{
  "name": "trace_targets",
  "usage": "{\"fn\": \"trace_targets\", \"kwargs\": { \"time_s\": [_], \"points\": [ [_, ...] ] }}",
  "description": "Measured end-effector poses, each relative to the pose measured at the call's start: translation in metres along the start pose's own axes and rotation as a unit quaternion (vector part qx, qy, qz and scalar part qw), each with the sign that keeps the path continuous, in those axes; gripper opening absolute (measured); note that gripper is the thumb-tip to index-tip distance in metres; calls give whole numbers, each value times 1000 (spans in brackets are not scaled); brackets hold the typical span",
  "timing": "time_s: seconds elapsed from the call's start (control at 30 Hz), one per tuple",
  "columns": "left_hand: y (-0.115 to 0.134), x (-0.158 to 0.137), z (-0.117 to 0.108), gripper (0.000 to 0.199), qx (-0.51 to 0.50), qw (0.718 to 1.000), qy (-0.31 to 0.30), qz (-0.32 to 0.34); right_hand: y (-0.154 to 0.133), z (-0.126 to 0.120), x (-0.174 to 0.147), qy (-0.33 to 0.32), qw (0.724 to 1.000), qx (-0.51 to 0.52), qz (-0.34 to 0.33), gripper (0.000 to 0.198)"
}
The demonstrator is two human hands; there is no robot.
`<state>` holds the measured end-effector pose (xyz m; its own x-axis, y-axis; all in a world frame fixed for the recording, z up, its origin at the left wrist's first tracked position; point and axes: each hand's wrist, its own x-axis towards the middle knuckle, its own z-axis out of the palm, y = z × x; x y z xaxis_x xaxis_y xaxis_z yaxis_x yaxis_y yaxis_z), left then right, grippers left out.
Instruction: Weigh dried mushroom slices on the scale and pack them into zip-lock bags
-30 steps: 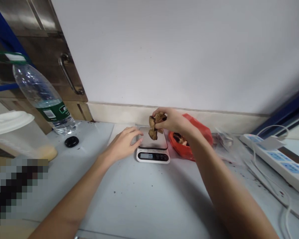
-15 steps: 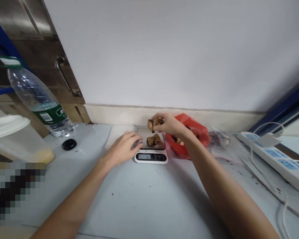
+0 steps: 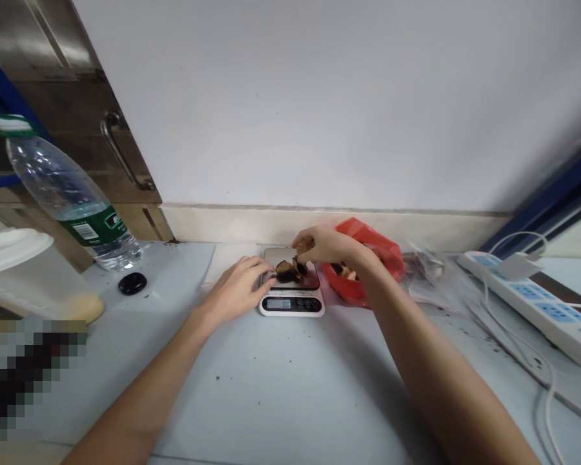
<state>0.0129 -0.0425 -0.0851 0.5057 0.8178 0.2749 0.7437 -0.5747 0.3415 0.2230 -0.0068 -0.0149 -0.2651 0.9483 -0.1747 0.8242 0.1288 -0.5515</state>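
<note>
Now the right hand (image 3: 325,247) is just above the back of the scale (image 3: 292,298), and its fingers are closed around a brown dried piece (image 3: 305,245). More dried pieces (image 3: 288,270) lie on the plate of the scale, under this hand. The left hand (image 3: 234,289) rests at the left edge of the scale; its fingers are a little apart and slightly bent, and the fingertips touch the plate edge without holding anything. The display at the front of the scale is lit, but the digits are too small to read. Just right of the scale is a red bag (image 3: 368,255) with dark pieces inside. Far right of the scale lies a white power strip (image 3: 537,303) with its cable. Well left of the scale stand a water bottle (image 3: 72,206) and a black cap (image 3: 132,283) on the table (image 3: 281,387).
</note>
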Motion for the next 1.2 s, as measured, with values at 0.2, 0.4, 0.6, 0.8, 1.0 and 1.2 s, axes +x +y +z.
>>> {"fn": "trace_targets", "kwargs": {
  "time_s": [0.2, 0.4, 0.6, 0.8, 1.0, 1.2],
  "points": [
    [-2, -1, -2, 29, 15, 1000, 7, -18, 9, -15, -10, 31, 995, 63, -72, 24],
    [-7, -1, -7, 32, 39, 999, 11, -26, 18, -31, -19, 38, 985, 97, -136, 18],
    [-11, -2, -7, 32, 48, 998, 15, -25, 19, -36, -21, 31, 993, 32, -113, 21],
    [-11, -1, -7, 33, 48, 998, 16, -27, 18, -33, -18, -4, 994, 44, -97, 15],
    [-7, 0, -7, 33, 44, 999, 17, -24, 8, -10, -8, 37, 981, 163, -99, 19],
    [-8, -1, -8, 32, 49, 998, 17, -29, 0, 12, 6, 57, 975, 183, -115, 24]
  ]
}}
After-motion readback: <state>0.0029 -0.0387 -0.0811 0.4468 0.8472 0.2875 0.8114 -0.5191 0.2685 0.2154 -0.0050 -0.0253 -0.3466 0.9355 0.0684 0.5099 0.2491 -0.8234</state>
